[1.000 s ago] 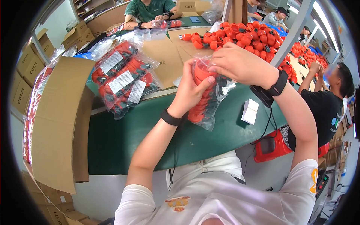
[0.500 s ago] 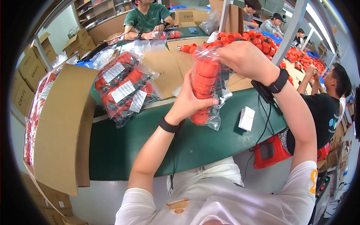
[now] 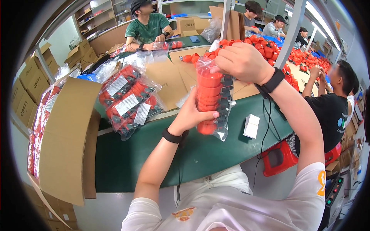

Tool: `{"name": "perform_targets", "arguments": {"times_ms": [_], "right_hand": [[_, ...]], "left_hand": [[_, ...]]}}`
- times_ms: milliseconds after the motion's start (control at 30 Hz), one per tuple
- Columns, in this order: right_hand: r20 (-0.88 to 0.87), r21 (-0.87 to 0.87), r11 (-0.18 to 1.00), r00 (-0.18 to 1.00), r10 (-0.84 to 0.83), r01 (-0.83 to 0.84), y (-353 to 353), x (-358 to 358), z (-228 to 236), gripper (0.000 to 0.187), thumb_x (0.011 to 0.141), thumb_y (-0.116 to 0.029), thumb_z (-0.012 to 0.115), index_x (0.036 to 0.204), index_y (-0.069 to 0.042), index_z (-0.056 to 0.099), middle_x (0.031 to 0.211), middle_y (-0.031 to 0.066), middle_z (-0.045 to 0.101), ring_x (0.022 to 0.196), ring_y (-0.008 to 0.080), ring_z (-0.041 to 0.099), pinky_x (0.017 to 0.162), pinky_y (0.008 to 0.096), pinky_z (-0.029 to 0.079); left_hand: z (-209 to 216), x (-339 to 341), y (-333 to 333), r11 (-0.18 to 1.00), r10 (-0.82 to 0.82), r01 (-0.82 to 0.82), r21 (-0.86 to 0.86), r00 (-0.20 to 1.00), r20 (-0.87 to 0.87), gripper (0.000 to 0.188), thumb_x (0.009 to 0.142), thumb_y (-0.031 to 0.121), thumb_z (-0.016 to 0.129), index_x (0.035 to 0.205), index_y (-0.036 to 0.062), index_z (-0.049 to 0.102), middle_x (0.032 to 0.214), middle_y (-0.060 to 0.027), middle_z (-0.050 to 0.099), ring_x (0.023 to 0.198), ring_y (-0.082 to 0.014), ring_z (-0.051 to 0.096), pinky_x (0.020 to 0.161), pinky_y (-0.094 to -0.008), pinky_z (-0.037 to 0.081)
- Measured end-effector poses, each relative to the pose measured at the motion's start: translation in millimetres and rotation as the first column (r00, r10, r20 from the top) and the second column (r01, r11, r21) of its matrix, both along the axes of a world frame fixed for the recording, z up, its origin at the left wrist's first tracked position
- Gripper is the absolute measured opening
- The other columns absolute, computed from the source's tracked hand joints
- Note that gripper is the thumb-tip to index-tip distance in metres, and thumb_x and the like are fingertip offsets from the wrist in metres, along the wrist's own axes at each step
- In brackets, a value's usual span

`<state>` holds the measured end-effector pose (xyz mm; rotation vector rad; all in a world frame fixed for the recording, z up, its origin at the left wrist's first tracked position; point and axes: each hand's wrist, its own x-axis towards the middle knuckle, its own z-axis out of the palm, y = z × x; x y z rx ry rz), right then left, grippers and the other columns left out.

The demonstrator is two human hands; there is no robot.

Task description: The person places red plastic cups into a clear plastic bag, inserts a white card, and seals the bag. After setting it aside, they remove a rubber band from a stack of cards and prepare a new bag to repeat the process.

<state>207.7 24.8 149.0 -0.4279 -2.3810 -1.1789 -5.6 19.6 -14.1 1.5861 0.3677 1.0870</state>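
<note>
A clear plastic bag (image 3: 208, 98) holds a stack of red cup-shaped parts with black fittings along its right side. It hangs upright above the green table (image 3: 154, 154). My left hand (image 3: 189, 117) wraps around the bag's lower left, the thumb lying across its front. At the bag's top my right hand (image 3: 241, 63) is closed, the fingers pinching the plastic near the opening. To the left lie several filled bags (image 3: 129, 100) of the same red parts, with white labels on them. A small stack of white paper slips (image 3: 251, 126) rests on the table to the right.
An open cardboard box (image 3: 63, 138) with filled bags stands at the left edge. Red parts (image 3: 266, 46) are heaped at the back right. A black cable (image 3: 269, 119) hangs over the table's edge by a red stool (image 3: 281, 159). Co-workers sit across and to the right.
The bag stands slightly more upright, and its black fittings show more clearly. Both hands keep their hold. The whole view has shifted a little, bringing the scene slightly lower.
</note>
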Motion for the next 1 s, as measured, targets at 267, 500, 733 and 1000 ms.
{"name": "perform_targets", "arguments": {"times_ms": [267, 500, 733, 1000], "right_hand": [[-0.04, 0.07, 0.996, 0.998, 0.049, -0.046, 1, -3, 25, 0.028, 0.085, -0.029, 0.075, 0.081, -0.009, 0.056, 0.073, 0.0038, 0.057, 0.064, 0.023, 0.06, 0.058, 0.0341, 0.047], [-0.075, 0.06, 0.998, 0.997, 0.001, 0.004, 6, -4, 30, 0.028, 0.087, -0.027, 0.075, 0.08, -0.009, 0.054, 0.07, 0.0046, 0.052, 0.063, 0.0241, 0.06, 0.056, 0.0357, 0.046], [-0.077, 0.109, 0.994, 0.996, 0.037, -0.029, -1, -3, 54, 0.03, 0.088, -0.028, 0.075, 0.08, -0.009, 0.054, 0.068, 0.0055, 0.051, 0.063, 0.0247, 0.06, 0.055, 0.037, 0.045], [-0.052, 0.158, 0.987, 0.999, -0.005, 0.014, -4, 3, 66, 0.034, 0.09, -0.031, 0.073, 0.077, -0.009, 0.05, 0.067, 0.0062, 0.05, 0.061, 0.0248, 0.06, 0.053, 0.0371, 0.045]], "left_hand": [[-3, 6, -1, 0.995, 0.024, -0.012, -0.103, 0.993, 0.118, 0.083, 0.08, 0.02, 0.088, 0.144, -0.0006, 0.039, 0.135, -0.0116, 0.058, 0.124, -0.02, 0.057, 0.108, -0.0389, 0.046], [-10, 1, -2, 0.995, 0.099, -0.097, -0.018, 0.984, 0.145, 0.084, 0.08, 0.024, 0.088, 0.144, -0.0007, 0.04, 0.134, -0.0131, 0.059, 0.124, -0.0207, 0.058, 0.107, -0.0396, 0.046], [-3, -4, 3, 0.995, -0.1, 0.101, -0.008, 0.99, 0.095, 0.087, 0.076, 0.024, 0.091, 0.143, 0.0, 0.042, 0.13, -0.0093, 0.062, 0.12, -0.0186, 0.06, 0.106, -0.0377, 0.047], [8, -4, -10, 0.964, -0.254, 0.244, -0.102, 0.963, -0.093, 0.081, 0.07, 0.012, 0.094, 0.137, 0.0014, 0.049, 0.117, -0.0068, 0.068, 0.108, -0.0154, 0.064, 0.099, -0.0346, 0.052]]}}
